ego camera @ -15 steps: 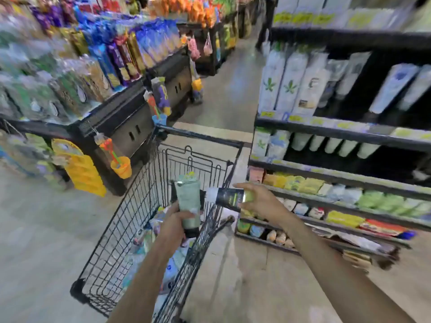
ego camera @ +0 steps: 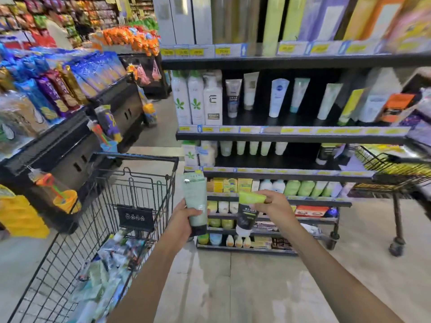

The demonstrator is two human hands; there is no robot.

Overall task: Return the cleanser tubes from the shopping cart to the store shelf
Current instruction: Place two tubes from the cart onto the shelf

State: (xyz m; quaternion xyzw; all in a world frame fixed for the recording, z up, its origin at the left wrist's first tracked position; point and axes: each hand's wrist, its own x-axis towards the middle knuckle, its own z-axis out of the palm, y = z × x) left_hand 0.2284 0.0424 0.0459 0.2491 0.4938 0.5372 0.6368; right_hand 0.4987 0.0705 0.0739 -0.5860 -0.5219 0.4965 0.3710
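The left hand (ego camera: 184, 221) grips a pale green tube (ego camera: 195, 203) around its lower half, holding it upright with the dark cap down, just right of the cart's (ego camera: 130, 194) right rim. The right hand (ego camera: 271, 206) pinches a black tube (ego camera: 247, 214) by its lime crimped end, so the tube hangs cap down, tilted slightly left. The two tubes are near each other but apart, both in the air in front of the lower tiers of the shelf (ego camera: 291, 137). More packets and tubes lie in a heap in the cart's basket, against its near right side. The cart stands close beside the shelf's left end, leaving only a narrow strip of bare floor (ego camera: 233, 287) between them. On the shelf's middle tier, tubes stand cap down with wide dark gaps between them. A second, wheeled wire basket (ego camera: 394, 169) juts in from the right at the shelf's edge. Left of the cart, a snack display (ego camera: 70, 141) borders the aisle, which stays open toward the back.
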